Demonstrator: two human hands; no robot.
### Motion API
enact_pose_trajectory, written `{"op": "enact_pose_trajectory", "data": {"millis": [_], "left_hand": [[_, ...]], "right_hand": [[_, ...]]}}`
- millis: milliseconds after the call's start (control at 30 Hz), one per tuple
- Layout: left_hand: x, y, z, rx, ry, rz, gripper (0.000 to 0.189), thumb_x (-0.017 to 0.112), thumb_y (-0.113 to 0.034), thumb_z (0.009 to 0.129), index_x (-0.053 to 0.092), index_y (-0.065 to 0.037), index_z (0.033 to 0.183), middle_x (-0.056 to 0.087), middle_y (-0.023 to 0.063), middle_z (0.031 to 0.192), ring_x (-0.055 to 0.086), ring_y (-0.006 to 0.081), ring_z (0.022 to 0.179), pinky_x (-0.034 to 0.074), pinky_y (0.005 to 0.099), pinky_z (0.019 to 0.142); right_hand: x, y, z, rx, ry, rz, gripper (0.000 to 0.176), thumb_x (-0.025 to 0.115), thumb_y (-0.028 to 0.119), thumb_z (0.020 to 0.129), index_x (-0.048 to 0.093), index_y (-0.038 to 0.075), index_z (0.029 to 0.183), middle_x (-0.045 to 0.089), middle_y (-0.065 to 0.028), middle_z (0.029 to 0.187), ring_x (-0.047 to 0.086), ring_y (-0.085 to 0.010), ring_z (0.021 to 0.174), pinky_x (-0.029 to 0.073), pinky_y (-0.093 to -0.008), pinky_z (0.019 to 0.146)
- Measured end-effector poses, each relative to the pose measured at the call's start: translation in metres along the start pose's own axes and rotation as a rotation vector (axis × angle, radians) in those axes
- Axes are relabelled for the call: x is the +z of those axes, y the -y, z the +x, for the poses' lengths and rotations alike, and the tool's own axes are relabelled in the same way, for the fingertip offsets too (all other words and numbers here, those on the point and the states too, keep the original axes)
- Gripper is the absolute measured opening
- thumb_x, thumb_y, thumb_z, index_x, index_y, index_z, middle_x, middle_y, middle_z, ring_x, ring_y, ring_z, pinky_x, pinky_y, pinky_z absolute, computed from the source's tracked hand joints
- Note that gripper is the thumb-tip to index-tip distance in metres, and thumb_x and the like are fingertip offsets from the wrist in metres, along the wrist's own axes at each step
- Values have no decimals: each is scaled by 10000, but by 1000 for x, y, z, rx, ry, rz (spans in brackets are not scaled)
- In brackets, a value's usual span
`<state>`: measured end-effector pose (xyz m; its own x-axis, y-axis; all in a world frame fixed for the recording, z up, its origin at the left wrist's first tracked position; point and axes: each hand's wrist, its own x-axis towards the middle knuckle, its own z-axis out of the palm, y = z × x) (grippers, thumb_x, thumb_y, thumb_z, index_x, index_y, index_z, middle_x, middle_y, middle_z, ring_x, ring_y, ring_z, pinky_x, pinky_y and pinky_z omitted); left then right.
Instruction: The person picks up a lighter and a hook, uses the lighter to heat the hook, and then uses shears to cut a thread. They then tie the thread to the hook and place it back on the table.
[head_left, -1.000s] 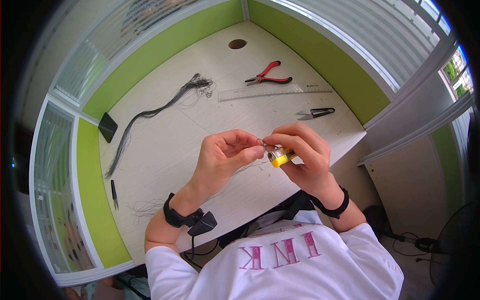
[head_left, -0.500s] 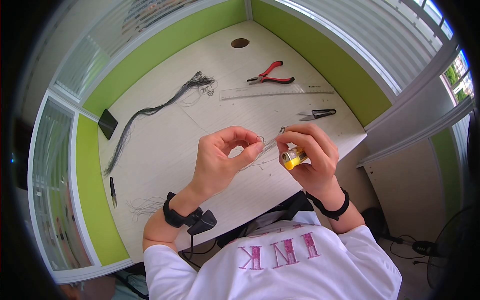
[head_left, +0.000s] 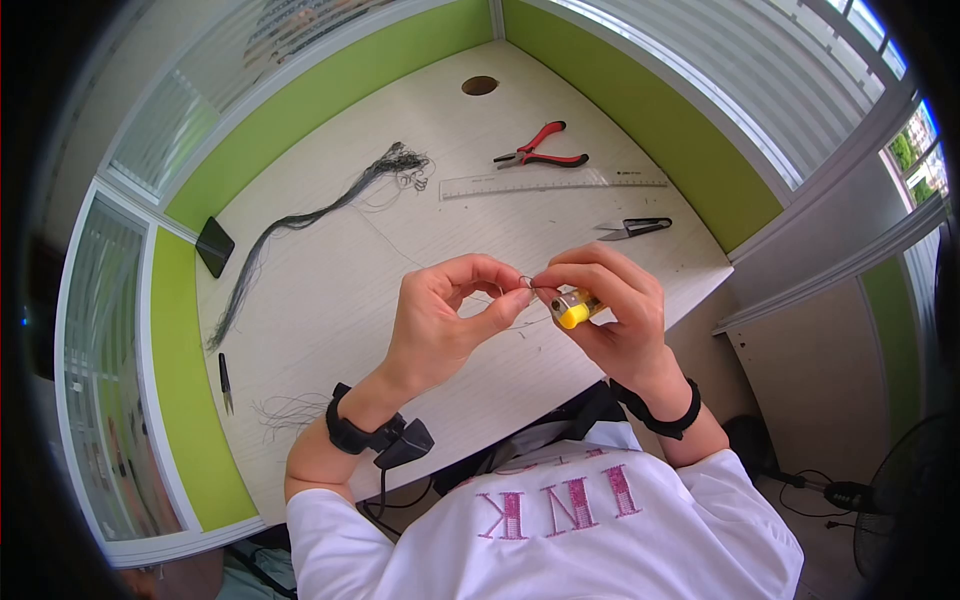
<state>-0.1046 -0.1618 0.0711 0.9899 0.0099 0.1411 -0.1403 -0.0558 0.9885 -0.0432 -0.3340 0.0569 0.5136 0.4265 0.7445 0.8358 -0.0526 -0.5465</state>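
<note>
Head view. The left hand (head_left: 440,320) is raised over the counter (head_left: 330,300) with the wrist bent inward. Thumb and forefinger are pinched, so the grip is narrow and holds a small metal ring (head_left: 524,281). The right hand (head_left: 610,310) faces it with fingers curled, its grip closed around a yellow lighter (head_left: 572,310) and its fingertips meeting the ring. Snips (head_left: 632,229) lie beyond the right grip.

Half a second ago the hands stood apart. The right hand has since closed in, bringing the lighter just beside the ring. The left hand is unchanged.
</note>
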Motion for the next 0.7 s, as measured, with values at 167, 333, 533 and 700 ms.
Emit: {"op": "enact_pose_trajectory", "data": {"millis": [167, 333, 533, 700], "left_hand": [[1, 0, 0, 13, 18, 3, 115, 658, -54, 789, 633, 26, 867, 642, 58, 810, 591, 93, 770, 484, 219, 716], [0, -1, 0, 3, -8, 22, 109, 657, -48, 790, 635, 25, 867, 642, 56, 812, 586, 90, 762, 479, 218, 713], [1, 0, 0, 23, -1, -10, 113, 664, -51, 787, 638, 24, 868, 643, 56, 813, 585, 95, 760, 475, 224, 718], [1, 2, 1, 78, -12, 75, 93, 660, -43, 780, 642, 20, 845, 648, 51, 794, 588, 90, 749, 471, 225, 717]], "right_hand": [[1, 1, -1, 33, 11, 35, 303, 711, -40, 582, 589, 29, 850, 593, -71, 798, 581, -198, 653, 464, -272, 545], [-4, 0, -4, 163, 8, 143, 244, 681, -33, 656, 602, 9, 883, 593, -71, 816, 581, -170, 689, 454, -262, 571], [-5, -1, -5, 338, 67, 373, 130, 618, 9, 797, 626, 2, 926, 595, -62, 806, 552, -130, 692, 426, -240, 584], [-5, 1, -5, 468, 134, 482, 96, 596, 54, 837, 614, -15, 901, 604, -53, 787, 532, -96, 691, 417, -227, 588]]}}
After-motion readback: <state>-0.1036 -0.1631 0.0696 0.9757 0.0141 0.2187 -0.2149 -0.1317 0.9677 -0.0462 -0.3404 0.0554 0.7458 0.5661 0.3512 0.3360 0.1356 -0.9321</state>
